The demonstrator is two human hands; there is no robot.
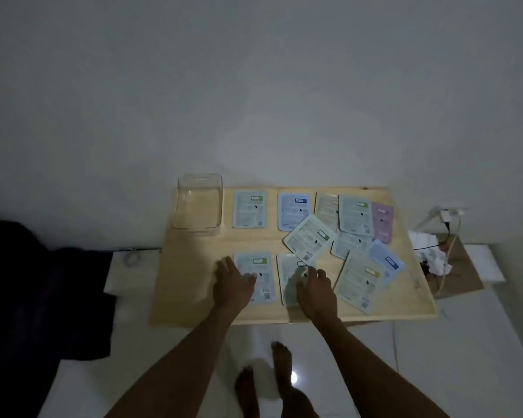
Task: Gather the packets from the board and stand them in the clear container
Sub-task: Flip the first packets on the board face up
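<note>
The packets (310, 241) lie flat and scattered on the board (194, 285), some overlapping beyond the right hand (316, 289). The left hand (233, 283) rests spread on one near packet, the right spread on its neighbour; neither pinches anything. The empty container (198, 203) stands beyond the left hand. Best to slide each packet to an edge, lift it, then stack.

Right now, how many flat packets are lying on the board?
11 flat foil packets: two alone at the back, five overlapping back right, one tilted in the middle, three along the front. Others may be hidden beneath.
</note>
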